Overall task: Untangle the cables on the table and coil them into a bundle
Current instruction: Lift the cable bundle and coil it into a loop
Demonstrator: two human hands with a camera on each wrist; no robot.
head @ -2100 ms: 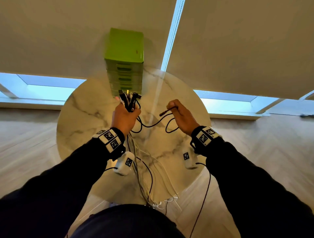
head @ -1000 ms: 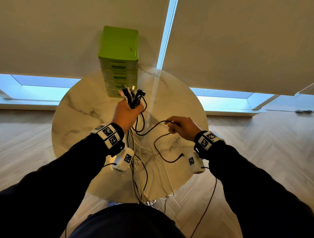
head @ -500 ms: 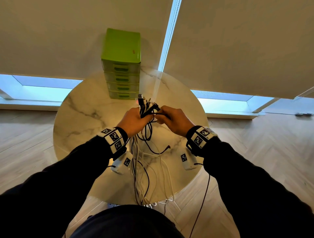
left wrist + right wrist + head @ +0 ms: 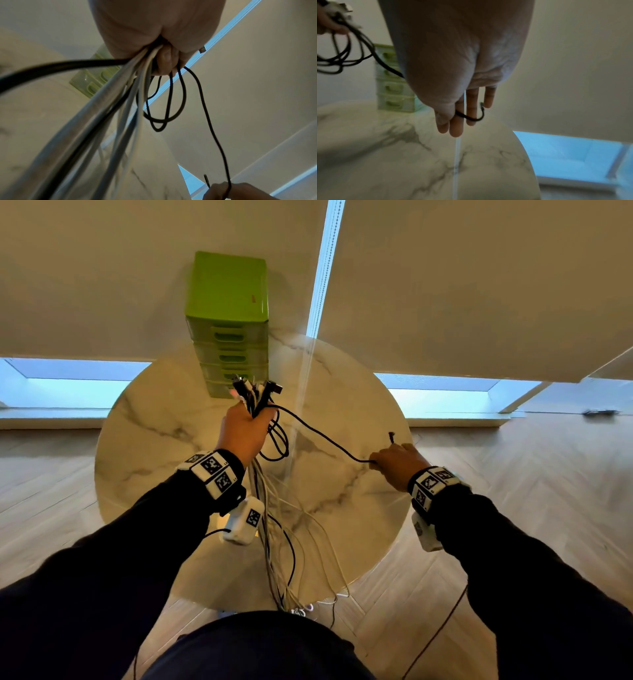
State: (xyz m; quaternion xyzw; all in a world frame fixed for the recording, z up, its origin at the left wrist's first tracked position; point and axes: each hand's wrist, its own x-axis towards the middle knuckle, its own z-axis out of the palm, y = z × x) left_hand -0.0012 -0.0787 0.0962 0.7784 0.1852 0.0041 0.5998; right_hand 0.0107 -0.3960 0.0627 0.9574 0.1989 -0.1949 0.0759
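My left hand (image 4: 245,429) grips a bundle of cables (image 4: 274,525) above the round marble table (image 4: 154,440); their plugs (image 4: 255,392) stick up out of the fist. The white and black strands trail down over the table's near edge. Small black loops (image 4: 275,443) hang below the fist, seen close in the left wrist view as black loops (image 4: 163,108). A thin black cable (image 4: 318,433) runs from the bundle to my right hand (image 4: 397,462), which pinches it near its end; the end plug (image 4: 391,436) pokes up. The right wrist view shows this black cable (image 4: 471,119) held between thumb and fingers (image 4: 456,125).
A green drawer unit (image 4: 227,313) stands at the table's far edge, just behind the plugs. A pale wall with a bright vertical strip (image 4: 322,268) rises behind it. Wooden floor (image 4: 513,508) surrounds the table. A thin dark wire (image 4: 438,628) hangs from my right sleeve.
My right hand has left the bundle and moved right and toward me, drawing the thin black cable out in a long span. The left hand still holds the bundle in about the same place.
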